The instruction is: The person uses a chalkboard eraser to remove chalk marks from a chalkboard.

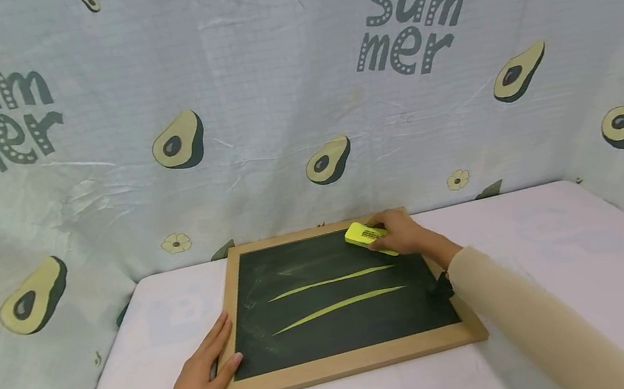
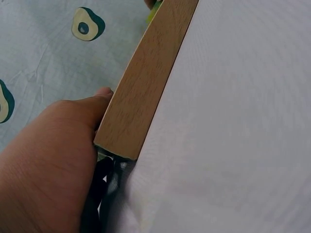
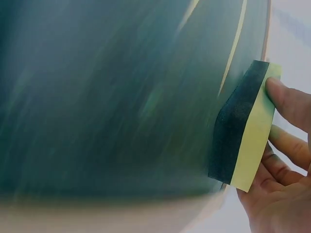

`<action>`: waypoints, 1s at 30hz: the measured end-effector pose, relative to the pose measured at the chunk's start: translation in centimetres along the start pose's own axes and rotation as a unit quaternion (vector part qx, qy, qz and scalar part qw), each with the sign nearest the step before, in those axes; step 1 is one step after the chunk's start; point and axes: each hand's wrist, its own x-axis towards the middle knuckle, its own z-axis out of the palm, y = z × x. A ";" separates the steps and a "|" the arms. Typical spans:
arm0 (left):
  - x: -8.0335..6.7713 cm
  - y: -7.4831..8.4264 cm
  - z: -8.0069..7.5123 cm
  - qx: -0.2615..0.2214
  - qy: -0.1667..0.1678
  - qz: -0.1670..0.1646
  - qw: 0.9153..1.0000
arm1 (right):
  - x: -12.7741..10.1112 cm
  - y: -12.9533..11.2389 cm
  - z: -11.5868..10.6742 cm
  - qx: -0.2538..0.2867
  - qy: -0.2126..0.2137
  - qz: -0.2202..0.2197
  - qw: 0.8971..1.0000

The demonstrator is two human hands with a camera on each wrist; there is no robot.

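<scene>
A chalkboard point(image 1: 339, 357) in a light wooden frame lies on the white-covered table. Two yellow-green chalk lines point(image 1: 340, 307) cross its dark surface, with faint smudges around them. My right hand point(image 1: 407, 234) grips a yellow chalkboard eraser point(image 1: 363, 234) near the board's upper right corner. In the right wrist view, thumb and fingers pinch the yellow body of the eraser point(image 3: 255, 133), and its dark felt side faces the board. My left hand point(image 1: 202, 374) rests on the left side of the frame, fingers straight and thumb near the lower corner. The left wrist view hides most of those fingers.
White cloth covers the table point(image 1: 543, 245) around the board. Behind it hangs a pale curtain point(image 1: 246, 95) printed with avocados and lettering. A beige sleeve point(image 1: 537, 315) covers the right forearm, and something dark point(image 1: 442, 286) sits by the right wrist.
</scene>
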 end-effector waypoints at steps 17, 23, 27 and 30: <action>0.1 -0.3 0.1 0.009 0.015 0.032 0.999 | -1.3 1.6 -0.8 0.059 0.021 0.045 0.997; 0.0 -0.1 0.2 0.005 0.016 0.033 0.999 | -0.9 1.3 -0.3 0.055 0.024 0.013 0.998; 0.1 -0.2 0.2 0.007 0.016 0.035 0.999 | -0.7 0.9 0.0 0.039 0.037 -0.008 0.999; 0.1 -0.2 0.2 0.012 0.017 0.032 0.999 | -0.3 0.2 0.5 0.027 0.039 -0.023 0.999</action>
